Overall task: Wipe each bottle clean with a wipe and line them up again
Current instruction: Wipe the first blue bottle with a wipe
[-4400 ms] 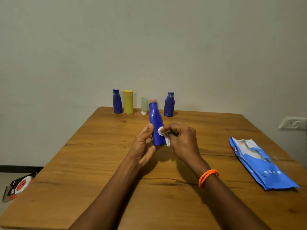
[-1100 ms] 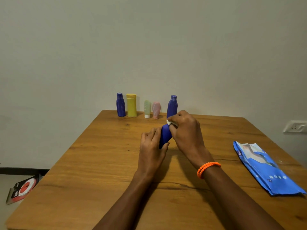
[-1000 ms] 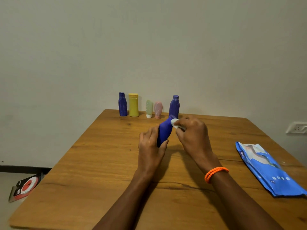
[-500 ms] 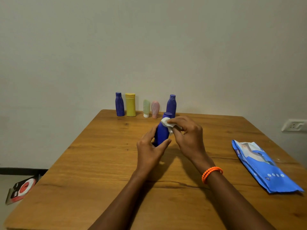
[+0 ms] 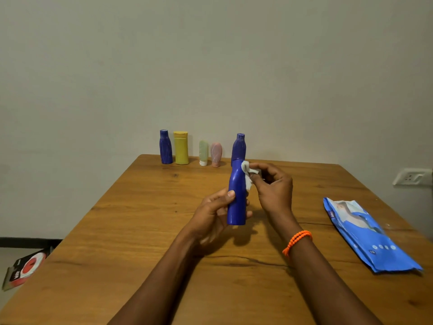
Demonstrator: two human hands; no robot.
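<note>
Bottle first: the tall blue plastic bottle (image 5: 236, 198) now stands nearly upright in the air above the wooden tabletop (image 5: 140, 231), its flat base facing down and toward me, where a second ago it leaned away with its cap end tipped to the right. My left hand (image 5: 215, 214) has its grip closed round the lower half, thumb on the near side and fingers curled behind. My right hand (image 5: 273, 186) pinches the crumpled white wipe (image 5: 248, 173) between thumb and fingertips and presses it against the bottle's shoulder on the right side; half a second ago the wipe sat up at the cap. An orange beaded band (image 5: 297, 241) rings my right wrist.

Behind, along the far edge near the wall, the others stand in a row: a small dark blue bottle (image 5: 166, 147), a yellow bottle (image 5: 181, 147), a pale green tube (image 5: 203, 152) on its white cap, a pink tube (image 5: 216, 154), and another dark blue bottle (image 5: 239, 146) right behind the one I hold. To my right lies the flat blue wipe packet (image 5: 367, 235). Down on the floor at left is a red and black pack (image 5: 25, 266).
</note>
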